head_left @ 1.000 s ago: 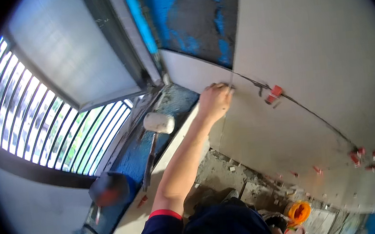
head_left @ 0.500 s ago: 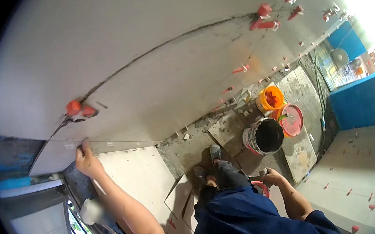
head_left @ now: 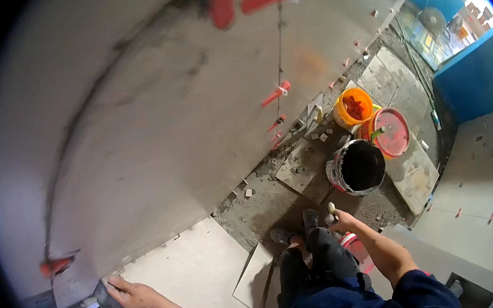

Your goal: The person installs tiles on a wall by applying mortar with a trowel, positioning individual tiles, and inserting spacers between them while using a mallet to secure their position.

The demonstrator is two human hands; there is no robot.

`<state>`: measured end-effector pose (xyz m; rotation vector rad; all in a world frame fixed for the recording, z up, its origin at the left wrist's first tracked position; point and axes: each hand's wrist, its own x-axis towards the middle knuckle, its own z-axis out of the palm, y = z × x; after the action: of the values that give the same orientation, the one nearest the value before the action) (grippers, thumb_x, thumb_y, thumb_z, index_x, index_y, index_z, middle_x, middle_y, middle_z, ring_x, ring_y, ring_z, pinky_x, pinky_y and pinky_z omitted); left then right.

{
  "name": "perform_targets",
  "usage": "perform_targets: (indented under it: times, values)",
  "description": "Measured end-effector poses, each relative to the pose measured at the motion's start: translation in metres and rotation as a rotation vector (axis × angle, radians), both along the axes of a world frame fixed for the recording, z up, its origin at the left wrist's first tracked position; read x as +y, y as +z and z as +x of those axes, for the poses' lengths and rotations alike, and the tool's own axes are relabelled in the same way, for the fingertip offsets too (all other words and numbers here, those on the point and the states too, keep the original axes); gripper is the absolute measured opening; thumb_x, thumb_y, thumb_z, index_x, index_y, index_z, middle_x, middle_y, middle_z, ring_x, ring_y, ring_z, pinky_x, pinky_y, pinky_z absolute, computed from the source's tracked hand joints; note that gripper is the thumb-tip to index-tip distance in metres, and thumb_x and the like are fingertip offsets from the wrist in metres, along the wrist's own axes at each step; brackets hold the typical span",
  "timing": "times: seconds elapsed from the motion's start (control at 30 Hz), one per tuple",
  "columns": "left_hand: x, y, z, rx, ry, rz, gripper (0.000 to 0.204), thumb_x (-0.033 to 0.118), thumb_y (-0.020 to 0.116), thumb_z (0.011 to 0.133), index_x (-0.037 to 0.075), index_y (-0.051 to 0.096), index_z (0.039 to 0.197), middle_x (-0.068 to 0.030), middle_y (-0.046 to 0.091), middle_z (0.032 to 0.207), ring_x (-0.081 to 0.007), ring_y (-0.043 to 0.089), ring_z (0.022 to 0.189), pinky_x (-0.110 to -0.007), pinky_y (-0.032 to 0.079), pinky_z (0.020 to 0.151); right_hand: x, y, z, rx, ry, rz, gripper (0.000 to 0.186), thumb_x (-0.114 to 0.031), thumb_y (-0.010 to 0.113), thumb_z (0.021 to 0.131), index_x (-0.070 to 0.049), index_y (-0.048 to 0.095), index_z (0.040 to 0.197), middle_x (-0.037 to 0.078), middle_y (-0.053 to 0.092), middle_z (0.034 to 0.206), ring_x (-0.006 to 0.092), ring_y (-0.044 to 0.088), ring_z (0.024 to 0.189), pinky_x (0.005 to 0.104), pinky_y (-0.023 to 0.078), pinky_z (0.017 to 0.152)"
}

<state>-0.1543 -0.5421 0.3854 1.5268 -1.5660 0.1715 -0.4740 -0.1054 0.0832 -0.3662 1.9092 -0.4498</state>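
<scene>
My left hand point(head_left: 130, 294) is at the far upper-left corner of a pale panel point(head_left: 184, 249), its fingers apart and touching the edge near the bottom of the tiled wall point(head_left: 156, 145). Nothing shows in its grip. In my right hand point(head_left: 343, 222) is a hand tool point(head_left: 330, 207) with a pale rounded end sticking up; its other end is hidden, so its kind is unclear. The hand hovers over my feet, below a bucket of dark mix point(head_left: 362, 168). Red levelling wedges point(head_left: 276, 93) sit in the wall joints.
An orange bucket point(head_left: 353, 108) with red pieces and a red-lidded bucket point(head_left: 391, 132) stand beyond the dark one. Another red bucket point(head_left: 358, 250) is beside my legs. Loose tiles and debris cover the floor. A blue panel point(head_left: 474, 81) stands at the right.
The view has swung, shifting the wall up and left. My left hand has dropped from the wall joint to the panel's corner. My right hand has turned the tool so its pale end points up.
</scene>
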Motion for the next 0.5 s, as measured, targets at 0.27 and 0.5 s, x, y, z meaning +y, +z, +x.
perform_targets:
  times: [0.27,0.5]
  values:
    - [0.005,-0.102,-0.146,-0.119,-0.749,-0.548,0.014,0.004,0.063,0.090,-0.005,0.056,0.098,-0.0149,0.060,0.094,-0.0225,0.055,0.073,-0.031,0.045,0.057,-0.166,-0.234,0.010,0.348,0.865,-0.066,0.062,-0.040,0.073,0.075,0.006,0.058,0.114,0.017,0.055,0.110,0.0318,0.052,0.105,0.0413,0.049,0.086]
    - [-0.066,-0.139,-0.158,-0.311,-0.344,-1.052,0.016,0.013,0.065,0.090,-0.002,0.064,0.094,-0.0130,0.066,0.086,-0.0190,0.063,0.073,-0.023,0.049,0.059,-0.240,-0.359,0.076,0.445,0.979,-0.049,0.034,-0.009,0.065,0.082,-0.003,0.066,0.116,0.017,0.053,0.123,0.0328,0.047,0.110,0.0431,0.059,0.071]
